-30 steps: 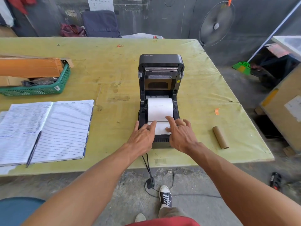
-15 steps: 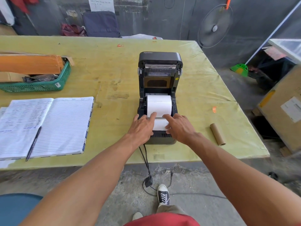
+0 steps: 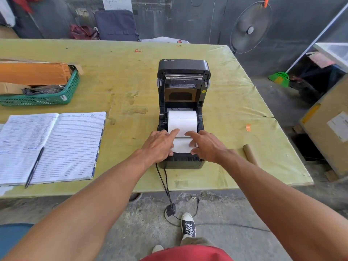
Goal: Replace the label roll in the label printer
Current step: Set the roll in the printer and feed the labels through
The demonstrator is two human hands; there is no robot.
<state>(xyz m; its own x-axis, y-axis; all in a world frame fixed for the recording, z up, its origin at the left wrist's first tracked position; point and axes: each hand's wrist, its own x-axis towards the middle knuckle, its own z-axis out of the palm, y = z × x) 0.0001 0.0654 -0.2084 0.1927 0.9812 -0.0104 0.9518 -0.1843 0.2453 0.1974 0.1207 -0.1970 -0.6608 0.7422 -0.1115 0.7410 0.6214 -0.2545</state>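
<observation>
A black label printer (image 3: 183,163) stands on the yellow-green table (image 3: 122,76) with its lid (image 3: 183,66) raised upright. A white label roll (image 3: 182,120) sits in its bay, and a strip of labels (image 3: 181,146) runs forward over the front. My left hand (image 3: 158,146) and my right hand (image 3: 206,146) rest on either side of that strip, forefingers stretched out and pressing on the paper near the roll. Neither hand grips anything. An empty brown cardboard core (image 3: 249,154) lies on the table to the right of the printer.
An open lined notebook (image 3: 62,146) with a pen (image 3: 34,166) lies at the left. A green basket (image 3: 47,98) with cardboard stands behind it. The printer's cable (image 3: 163,185) hangs over the table's near edge to the floor. A cardboard box (image 3: 331,129) stands at the right.
Both hands have slid a little further up the label strip toward the roll, forefingers now extended. The view has shifted slightly.
</observation>
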